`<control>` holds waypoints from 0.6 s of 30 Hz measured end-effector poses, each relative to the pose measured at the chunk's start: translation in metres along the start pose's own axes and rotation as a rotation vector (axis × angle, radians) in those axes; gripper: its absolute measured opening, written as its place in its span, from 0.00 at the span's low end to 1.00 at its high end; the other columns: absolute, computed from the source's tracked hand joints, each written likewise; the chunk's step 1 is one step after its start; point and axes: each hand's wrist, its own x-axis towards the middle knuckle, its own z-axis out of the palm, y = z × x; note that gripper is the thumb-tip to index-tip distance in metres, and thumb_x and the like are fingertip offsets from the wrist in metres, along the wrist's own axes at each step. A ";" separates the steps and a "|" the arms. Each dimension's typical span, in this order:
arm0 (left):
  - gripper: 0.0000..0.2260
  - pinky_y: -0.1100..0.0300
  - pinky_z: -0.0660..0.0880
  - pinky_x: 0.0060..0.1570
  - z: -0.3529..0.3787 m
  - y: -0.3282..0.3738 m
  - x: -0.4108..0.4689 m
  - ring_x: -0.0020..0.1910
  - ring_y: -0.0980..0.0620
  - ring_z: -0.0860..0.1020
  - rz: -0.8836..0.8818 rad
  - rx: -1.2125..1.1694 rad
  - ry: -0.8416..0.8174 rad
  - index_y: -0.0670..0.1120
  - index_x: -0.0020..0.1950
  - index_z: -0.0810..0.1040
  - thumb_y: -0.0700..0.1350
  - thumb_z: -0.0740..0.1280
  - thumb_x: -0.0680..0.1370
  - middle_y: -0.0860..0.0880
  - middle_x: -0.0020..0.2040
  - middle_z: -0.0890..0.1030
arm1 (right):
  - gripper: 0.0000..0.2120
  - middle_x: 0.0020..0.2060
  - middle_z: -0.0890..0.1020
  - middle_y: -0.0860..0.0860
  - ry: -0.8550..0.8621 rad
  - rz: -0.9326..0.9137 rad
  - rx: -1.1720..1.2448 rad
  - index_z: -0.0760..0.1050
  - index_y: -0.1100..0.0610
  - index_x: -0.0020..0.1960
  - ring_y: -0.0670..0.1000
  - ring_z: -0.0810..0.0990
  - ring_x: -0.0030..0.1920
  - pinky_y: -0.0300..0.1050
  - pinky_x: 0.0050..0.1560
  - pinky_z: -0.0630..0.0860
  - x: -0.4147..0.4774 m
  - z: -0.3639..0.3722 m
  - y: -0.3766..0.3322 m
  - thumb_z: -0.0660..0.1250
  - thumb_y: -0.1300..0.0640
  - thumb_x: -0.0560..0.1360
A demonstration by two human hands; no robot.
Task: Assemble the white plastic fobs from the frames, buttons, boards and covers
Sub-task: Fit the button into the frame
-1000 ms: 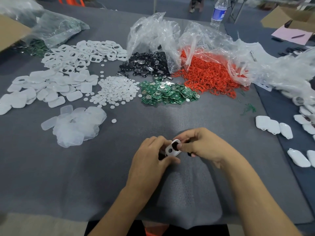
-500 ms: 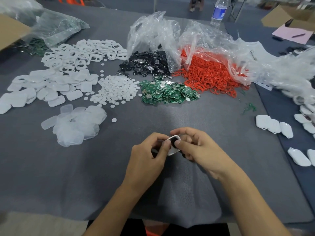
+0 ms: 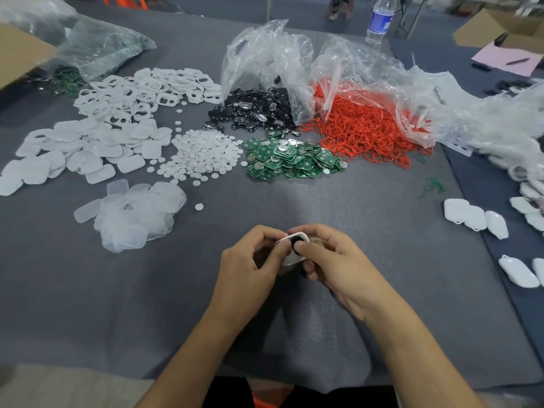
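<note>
- Both hands are sitting closer together than a second ago, and the white frame (image 3: 291,260), which was showing its open holes then, is now mostly hidden under the two thumbs.
- Left hand (image 3: 250,260) is gripping the frame's left edge with curled fingers, thumb on top.
- Right hand (image 3: 332,260) is pinching the other edge, fingers curled beneath, thumb tip pressing beside the black button (image 3: 295,238).
- That button is filling the far opening, so it is probably seating; a board from the green boards (image 3: 294,160) and a cover from the covers (image 3: 88,148) are likely coming next.
- Frame is being held just above the desk (image 3: 368,245), near the person, face turned upward, long axis running away from the body and leaning slightly right at its far end.
</note>
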 end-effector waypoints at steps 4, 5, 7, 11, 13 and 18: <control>0.03 0.51 0.83 0.47 -0.004 -0.003 0.003 0.48 0.51 0.86 -0.011 -0.086 -0.011 0.53 0.53 0.83 0.49 0.72 0.80 0.52 0.48 0.87 | 0.07 0.31 0.79 0.48 0.000 -0.078 0.052 0.81 0.59 0.55 0.44 0.72 0.30 0.36 0.30 0.70 0.000 0.003 0.004 0.66 0.66 0.79; 0.03 0.49 0.84 0.46 -0.004 -0.003 0.003 0.47 0.50 0.86 -0.019 -0.100 -0.008 0.52 0.52 0.83 0.49 0.73 0.80 0.51 0.47 0.87 | 0.07 0.31 0.80 0.47 0.017 -0.113 0.025 0.80 0.59 0.55 0.44 0.73 0.30 0.36 0.31 0.71 -0.001 0.003 0.004 0.67 0.66 0.79; 0.02 0.50 0.84 0.45 -0.004 -0.003 0.003 0.46 0.50 0.86 -0.033 -0.114 -0.001 0.52 0.51 0.83 0.48 0.73 0.79 0.51 0.45 0.87 | 0.07 0.35 0.83 0.47 0.054 -0.162 -0.034 0.80 0.58 0.55 0.44 0.75 0.32 0.36 0.32 0.73 -0.001 0.005 0.006 0.67 0.66 0.79; 0.03 0.53 0.83 0.44 -0.005 -0.003 0.003 0.45 0.51 0.87 -0.043 -0.115 -0.013 0.53 0.50 0.82 0.50 0.73 0.79 0.51 0.44 0.87 | 0.08 0.39 0.85 0.52 0.101 -0.167 0.022 0.79 0.57 0.56 0.46 0.77 0.34 0.37 0.33 0.73 -0.002 0.010 0.007 0.67 0.67 0.79; 0.02 0.55 0.83 0.44 -0.005 -0.003 0.003 0.44 0.52 0.87 -0.048 -0.098 -0.023 0.53 0.49 0.81 0.50 0.73 0.79 0.52 0.44 0.87 | 0.07 0.40 0.86 0.55 0.128 -0.178 0.071 0.79 0.60 0.55 0.49 0.80 0.35 0.37 0.33 0.74 -0.003 0.013 0.009 0.67 0.67 0.79; 0.03 0.62 0.80 0.41 -0.006 -0.001 0.003 0.42 0.52 0.87 -0.041 -0.089 -0.022 0.54 0.47 0.79 0.48 0.72 0.80 0.52 0.43 0.87 | 0.07 0.42 0.86 0.59 0.120 -0.103 0.149 0.79 0.63 0.55 0.53 0.83 0.38 0.37 0.36 0.75 -0.004 0.015 0.006 0.68 0.66 0.78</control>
